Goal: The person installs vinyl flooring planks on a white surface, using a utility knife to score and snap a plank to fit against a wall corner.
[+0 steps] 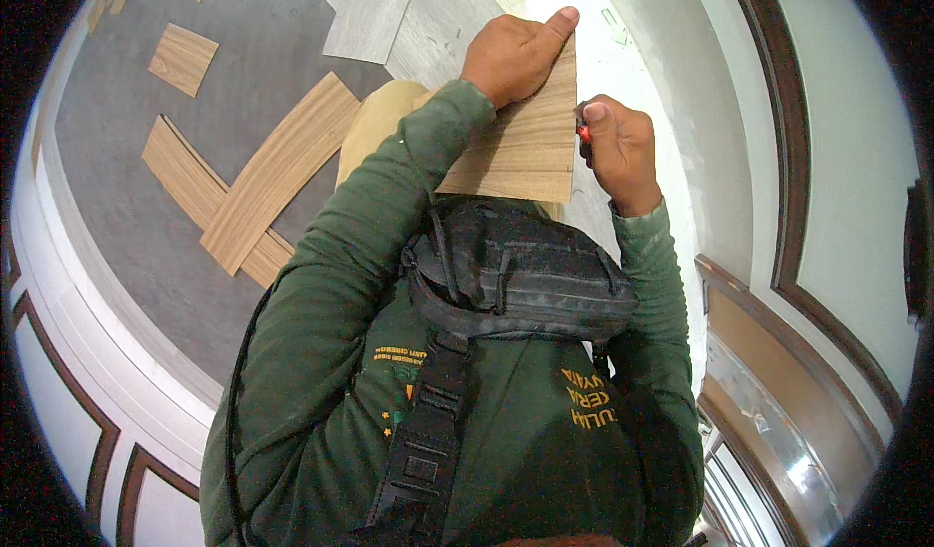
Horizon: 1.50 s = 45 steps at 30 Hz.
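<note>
A light brown wood-grain plank lies across my lap, just beyond the black bag on my chest. My left hand is closed on its far part, with the thumb stretched along the right edge and the other fingers mostly hidden. At that same edge, nearer to me, my right hand grips a small black-and-red tool. Most of the tool is covered by the fist, so its exact kind is unclear. Its visible end is right beside the plank's edge.
Several wood-grain pieces lie on the dark grey floor at left, including a long plank crossing another plank and a short offcut. Pale grey planks are ahead. A white wall with dark brown trim curves along the right.
</note>
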Available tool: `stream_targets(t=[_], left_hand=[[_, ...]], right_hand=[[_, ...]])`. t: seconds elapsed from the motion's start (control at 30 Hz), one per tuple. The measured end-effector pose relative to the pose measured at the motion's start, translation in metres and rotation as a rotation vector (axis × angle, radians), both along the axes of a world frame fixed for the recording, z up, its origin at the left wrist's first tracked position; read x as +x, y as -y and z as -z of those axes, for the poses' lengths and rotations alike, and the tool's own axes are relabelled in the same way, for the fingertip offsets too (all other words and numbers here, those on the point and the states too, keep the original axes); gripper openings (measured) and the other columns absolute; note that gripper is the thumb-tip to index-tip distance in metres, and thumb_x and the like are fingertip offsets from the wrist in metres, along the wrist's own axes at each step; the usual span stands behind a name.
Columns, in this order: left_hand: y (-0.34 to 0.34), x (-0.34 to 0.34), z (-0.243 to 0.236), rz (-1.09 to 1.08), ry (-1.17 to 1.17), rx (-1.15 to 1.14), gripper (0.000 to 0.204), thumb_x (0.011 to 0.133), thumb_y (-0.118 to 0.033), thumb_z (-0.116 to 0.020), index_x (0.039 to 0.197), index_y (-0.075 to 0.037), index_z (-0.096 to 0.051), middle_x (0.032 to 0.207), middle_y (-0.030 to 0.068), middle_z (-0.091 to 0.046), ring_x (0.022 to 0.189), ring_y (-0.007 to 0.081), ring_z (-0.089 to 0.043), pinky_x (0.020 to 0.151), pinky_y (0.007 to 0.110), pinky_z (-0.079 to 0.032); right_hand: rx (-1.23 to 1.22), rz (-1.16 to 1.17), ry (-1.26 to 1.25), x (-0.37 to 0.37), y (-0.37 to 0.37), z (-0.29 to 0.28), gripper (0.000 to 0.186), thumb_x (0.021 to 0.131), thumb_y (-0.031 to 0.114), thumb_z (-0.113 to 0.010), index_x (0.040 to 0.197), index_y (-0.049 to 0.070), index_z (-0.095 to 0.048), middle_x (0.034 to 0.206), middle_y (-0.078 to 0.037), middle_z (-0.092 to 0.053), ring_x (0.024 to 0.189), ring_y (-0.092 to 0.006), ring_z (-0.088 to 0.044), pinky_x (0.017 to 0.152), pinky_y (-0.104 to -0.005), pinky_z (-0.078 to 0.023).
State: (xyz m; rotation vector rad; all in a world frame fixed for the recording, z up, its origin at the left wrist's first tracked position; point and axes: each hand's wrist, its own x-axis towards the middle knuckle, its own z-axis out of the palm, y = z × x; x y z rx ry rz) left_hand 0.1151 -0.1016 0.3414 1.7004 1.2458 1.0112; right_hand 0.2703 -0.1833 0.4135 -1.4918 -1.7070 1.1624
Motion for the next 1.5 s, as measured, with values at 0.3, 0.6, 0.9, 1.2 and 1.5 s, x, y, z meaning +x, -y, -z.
stream_targets(t=[0.3, 0.6, 0.9, 1.2, 1.5], left_hand=[[0.0, 0.008, 0.014, 0.04, -0.185, 0.197, 0.055, 0.1, -0.043, -0.032, 0.085, -0.003, -0.067, 0.071, 0.02, -0.065, 0.067, 0.0391, -0.062, 0.067, 0.047, -0.05], [-0.01, -0.001, 0.017, -0.018, -0.192, 0.293, 0.041, 0.101, -0.037, -0.036, 0.099, -0.007, -0.065, 0.072, 0.0182, -0.065, 0.068, 0.0382, -0.063, 0.063, 0.047, -0.049], [-0.006, -0.002, -0.004, -0.005, -0.058, -0.025, 0.068, 0.097, -0.055, -0.034, 0.071, -0.003, -0.069, 0.068, 0.0204, -0.064, 0.068, 0.0403, -0.061, 0.068, 0.046, -0.048], [-0.005, 0.006, 0.001, 0.011, -0.078, -0.066, 0.064, 0.096, -0.055, -0.032, 0.082, -0.005, -0.07, 0.07, 0.021, -0.064, 0.068, 0.0398, -0.062, 0.068, 0.046, -0.049], [-0.002, 0.004, -0.011, 0.036, -0.064, -0.156, 0.071, 0.096, -0.058, -0.032, 0.072, -0.002, -0.067, 0.068, 0.0243, -0.061, 0.067, 0.0435, -0.06, 0.069, 0.049, -0.047]], right_hand=[[0.008, -0.087, 0.0, 0.011, 0.012, 0.007, 0.034, 0.098, 0.021, -0.047, 0.078, -0.002, -0.063, 0.058, -0.006, -0.056, 0.051, -0.0111, -0.052, 0.047, -0.0274, -0.042], [-0.058, 0.099, -0.198, 0.01, 0.017, 0.006, 0.04, 0.099, 0.035, -0.049, 0.08, 0.001, -0.06, 0.062, -0.002, -0.054, 0.058, -0.008, -0.052, 0.05, -0.0237, -0.041], [-0.129, 0.152, -0.122, 0.015, 0.046, -0.013, 0.019, 0.091, 0.014, -0.062, 0.104, 0.001, -0.062, 0.078, -0.005, -0.062, 0.071, -0.0085, -0.06, 0.054, -0.0219, -0.048], [0.31, -0.125, 0.082, 0.025, 0.049, -0.011, 0.039, 0.085, 0.014, -0.068, 0.121, -0.001, -0.061, 0.09, -0.013, -0.062, 0.08, -0.0208, -0.061, 0.071, -0.0287, -0.049], [0.287, -0.078, 0.009, 0.026, 0.049, -0.008, 0.042, 0.079, 0.016, -0.075, 0.115, -0.001, -0.064, 0.093, -0.015, -0.066, 0.082, -0.0212, -0.062, 0.072, -0.0292, -0.049]])
